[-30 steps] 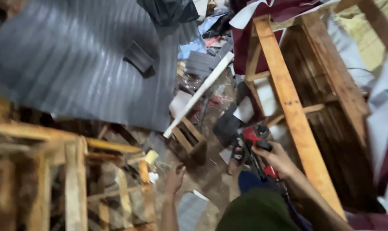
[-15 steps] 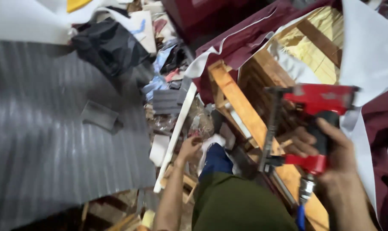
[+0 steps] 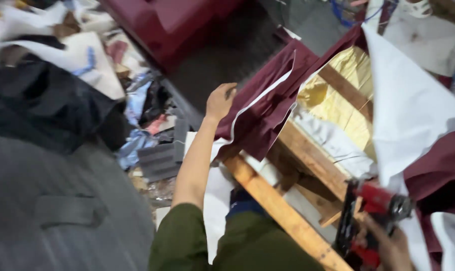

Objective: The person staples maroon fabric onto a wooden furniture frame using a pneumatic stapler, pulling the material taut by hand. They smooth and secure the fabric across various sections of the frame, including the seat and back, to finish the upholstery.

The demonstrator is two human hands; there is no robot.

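Head view: your left hand (image 3: pixel 220 102) pinches edge of dark maroon upholstery fabric with white backing (image 3: pixel 267 108), fingers closed on it, draped over bare wooden frame rail (image 3: pixel 282 213). Fabric looks light, limp, likely to slip; best held at folded edge near rail. Your right hand (image 3: pixel 388 246), lower right, wraps red-and-black staple gun (image 3: pixel 373 211), grip closed.

We see a dim indoor scene under soft, diffuse light with no sharp shadows. Motion blur smears the whole picture, heaviest at the lower right, where the red staple gun (image 3: pixel 375 221) and the right hand (image 3: pixel 388 248) lose their edges. The white lining (image 3: pixel 408 105) reads brightest, nearly washed out. The dark heap (image 3: pixel 46 108) at left sinks into murk.
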